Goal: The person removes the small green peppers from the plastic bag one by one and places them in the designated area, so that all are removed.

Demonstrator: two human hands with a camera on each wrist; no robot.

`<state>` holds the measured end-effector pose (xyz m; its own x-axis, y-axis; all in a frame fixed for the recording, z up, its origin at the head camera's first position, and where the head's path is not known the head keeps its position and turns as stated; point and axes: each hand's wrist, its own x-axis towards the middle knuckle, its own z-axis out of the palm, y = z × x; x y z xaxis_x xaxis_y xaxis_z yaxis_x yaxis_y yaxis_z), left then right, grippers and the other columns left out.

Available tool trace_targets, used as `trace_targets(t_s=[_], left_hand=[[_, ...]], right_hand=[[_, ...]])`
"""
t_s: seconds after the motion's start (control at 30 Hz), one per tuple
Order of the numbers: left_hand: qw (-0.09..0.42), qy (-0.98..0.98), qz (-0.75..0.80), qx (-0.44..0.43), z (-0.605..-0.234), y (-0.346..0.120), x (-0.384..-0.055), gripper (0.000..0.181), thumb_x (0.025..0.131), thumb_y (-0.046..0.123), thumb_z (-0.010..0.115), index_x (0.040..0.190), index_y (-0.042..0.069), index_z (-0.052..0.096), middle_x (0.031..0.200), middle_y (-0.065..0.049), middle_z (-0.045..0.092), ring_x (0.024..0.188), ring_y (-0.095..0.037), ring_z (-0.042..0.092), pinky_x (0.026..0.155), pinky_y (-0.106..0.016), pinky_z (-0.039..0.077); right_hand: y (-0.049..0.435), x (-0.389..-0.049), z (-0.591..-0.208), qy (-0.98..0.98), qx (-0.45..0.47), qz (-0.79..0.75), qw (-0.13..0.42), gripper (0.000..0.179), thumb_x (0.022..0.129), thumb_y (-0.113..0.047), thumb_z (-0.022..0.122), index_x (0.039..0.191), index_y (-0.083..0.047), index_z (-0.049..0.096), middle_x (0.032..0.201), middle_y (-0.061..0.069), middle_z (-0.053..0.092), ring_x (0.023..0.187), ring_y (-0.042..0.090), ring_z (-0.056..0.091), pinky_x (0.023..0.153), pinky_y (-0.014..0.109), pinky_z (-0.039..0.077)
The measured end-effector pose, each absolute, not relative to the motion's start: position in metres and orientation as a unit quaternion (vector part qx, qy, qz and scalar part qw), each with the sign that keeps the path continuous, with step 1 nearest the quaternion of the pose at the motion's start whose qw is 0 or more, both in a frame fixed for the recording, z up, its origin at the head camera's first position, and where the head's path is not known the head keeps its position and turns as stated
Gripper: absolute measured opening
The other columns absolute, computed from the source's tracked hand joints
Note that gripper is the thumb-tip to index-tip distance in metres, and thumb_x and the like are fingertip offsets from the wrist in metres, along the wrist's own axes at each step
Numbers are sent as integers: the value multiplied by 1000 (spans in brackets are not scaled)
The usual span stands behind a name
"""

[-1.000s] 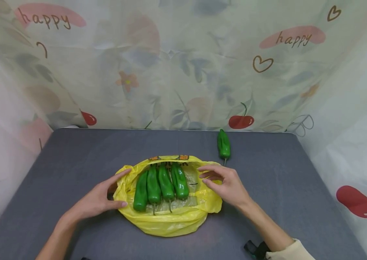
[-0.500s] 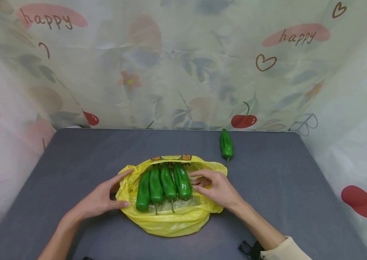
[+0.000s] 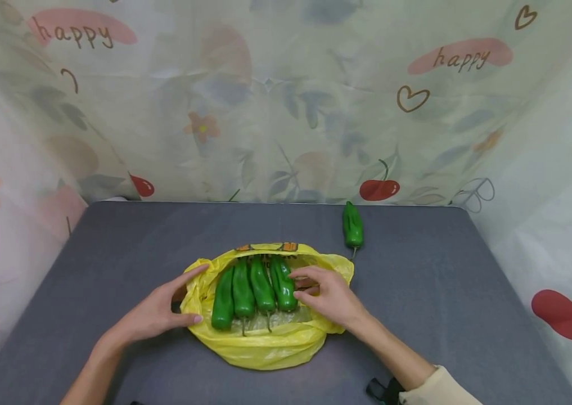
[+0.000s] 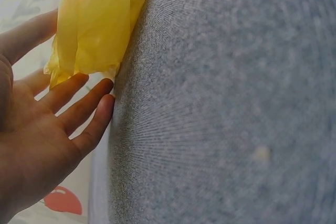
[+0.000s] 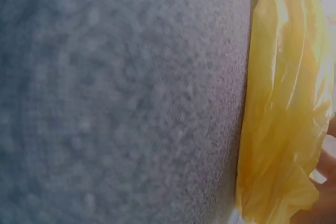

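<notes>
A yellow plastic bag (image 3: 265, 351) lies with its mouth spread wide, and several green peppers (image 3: 243, 289) lie side by side in it. My left hand (image 3: 151, 312) rests against the bag's left rim, thumb and fingers spread. In the left wrist view that hand's fingers (image 4: 84, 103) reach loosely along the bag (image 4: 100, 30). Over the bag's right part, my right hand (image 3: 331, 295) has its fingertips at the right side of the rightmost pepper (image 3: 284, 287). The bag (image 5: 286, 103) largely hides this hand in the right wrist view.
Another green pepper (image 3: 353, 225) lies on the grey table (image 3: 417, 292) behind the bag, near the far edge. A patterned curtain (image 3: 265, 112) hangs behind and at both sides. A black object (image 3: 384, 389) is by the right sleeve (image 3: 440, 388).
My right hand has moved left from the bag's right rim to the rightmost pepper. The left hand keeps its place on the bag, and the peppers lie as before.
</notes>
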<state>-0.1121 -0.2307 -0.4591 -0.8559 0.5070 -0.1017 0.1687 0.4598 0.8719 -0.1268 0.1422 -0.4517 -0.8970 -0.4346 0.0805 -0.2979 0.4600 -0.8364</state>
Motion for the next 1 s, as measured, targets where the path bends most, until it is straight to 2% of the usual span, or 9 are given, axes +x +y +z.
trace_targets(t_s=[0.23, 0.53, 0.73, 1.0], left_hand=[[176, 837, 479, 200, -460, -231, -112, 88, 88, 32, 78, 158, 27, 26, 160, -9, 30, 121, -25, 57, 91, -27, 48], [182, 838, 476, 196, -460, -230, -113, 87, 88, 34, 78, 158, 26, 27, 159, -9, 31, 124, -27, 55, 93, -25, 46], [191, 834, 480, 194, -461, -230, -113, 86, 88, 34, 77, 158, 26, 28, 160, -11, 29, 127, -29, 52, 94, -25, 46], [181, 841, 471, 196, -460, -229, -113, 84, 89, 36, 76, 158, 26, 28, 160, -9, 30, 133, -30, 46, 97, -24, 43]], right_hand=[[136, -128, -453, 877, -230, -414, 76, 41, 89, -12, 76, 129, -12, 66, 129, 3, 62, 102, 18, 67, 80, 26, 54], [131, -132, -450, 894, -237, -352, 145, 58, 92, -26, 73, 145, -17, 53, 134, 4, 57, 94, 12, 62, 76, 30, 51], [126, -133, -450, 906, -262, -303, 132, 69, 91, -30, 74, 151, -15, 44, 137, 9, 54, 82, 9, 56, 74, 30, 47], [124, -133, -454, 910, -260, -304, 112, 72, 89, -28, 76, 151, -15, 44, 140, 12, 52, 85, 9, 56, 75, 29, 47]])
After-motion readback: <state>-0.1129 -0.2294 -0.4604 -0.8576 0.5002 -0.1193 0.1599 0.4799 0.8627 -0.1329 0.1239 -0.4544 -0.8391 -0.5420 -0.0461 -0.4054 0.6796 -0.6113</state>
